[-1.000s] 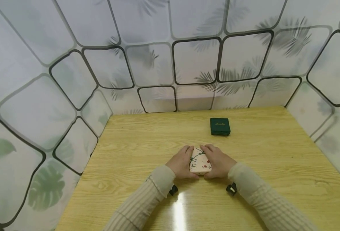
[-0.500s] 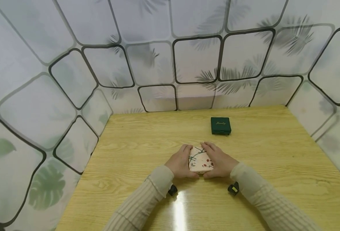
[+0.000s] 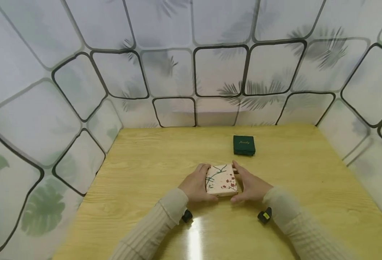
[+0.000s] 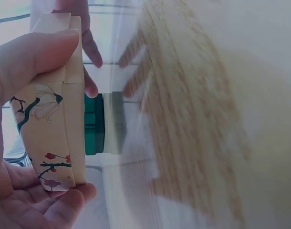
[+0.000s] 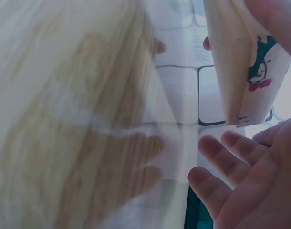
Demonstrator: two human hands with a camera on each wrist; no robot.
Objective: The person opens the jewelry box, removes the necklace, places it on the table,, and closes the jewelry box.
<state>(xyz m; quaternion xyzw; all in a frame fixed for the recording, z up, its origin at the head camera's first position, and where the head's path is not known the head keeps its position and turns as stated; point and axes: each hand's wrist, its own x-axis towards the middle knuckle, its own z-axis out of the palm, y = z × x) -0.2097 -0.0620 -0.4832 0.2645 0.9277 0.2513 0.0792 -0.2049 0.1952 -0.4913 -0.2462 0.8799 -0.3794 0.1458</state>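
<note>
A small cream box (image 3: 221, 180) with green branches and red blossoms is held close over the wooden table. My left hand (image 3: 194, 185) grips its left side. In the left wrist view the left thumb (image 4: 38, 55) lies across one edge of the box (image 4: 45, 129), and the curled fingers support the opposite edge. My right hand (image 3: 251, 186) stands at the box's right side with a gap along the palm. The right wrist view shows its fingers (image 5: 229, 162) spread and apart from the box (image 5: 265, 81).
A dark green box (image 3: 244, 145) with gold lettering sits farther back on the table (image 3: 152, 151), slightly right of the hands. Patterned curtain-like walls (image 3: 220, 72) enclose the table's back and sides. Dark wrist devices (image 3: 264, 215) are strapped under the cuffs.
The right hand has loosened from the box and moved right, opening a gap. The left hand has shifted slightly left with the box, whose top shows more. The green box's position on the table is unchanged.
</note>
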